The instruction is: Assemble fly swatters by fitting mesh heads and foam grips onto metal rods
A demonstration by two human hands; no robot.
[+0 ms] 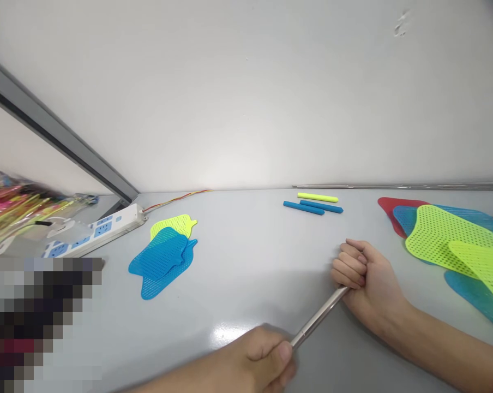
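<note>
A thin silver metal rod [320, 315] runs slantwise between my two hands, above the front of the grey table. My left hand [266, 357] is closed round its lower, nearer end. Round the upper end my right hand [355, 267] makes a fist, and that end is hidden in the fingers. Beyond the hands lie a yellow plastic handle tube [318, 197] and two blue handle tubes [304, 207]. On the left rest blue perforated fly swatter heads [160, 256] and a yellow swatter head [179, 222].
More swatter heads, yellow [446, 234], blue [475, 300] and red [389, 207], overlap at the right. Metal rods [394, 186] lie along the wall. A white power strip [111, 229] with wires and a grey metal post [66, 131] stand at the left, beside bright wrapped goods [21, 207].
</note>
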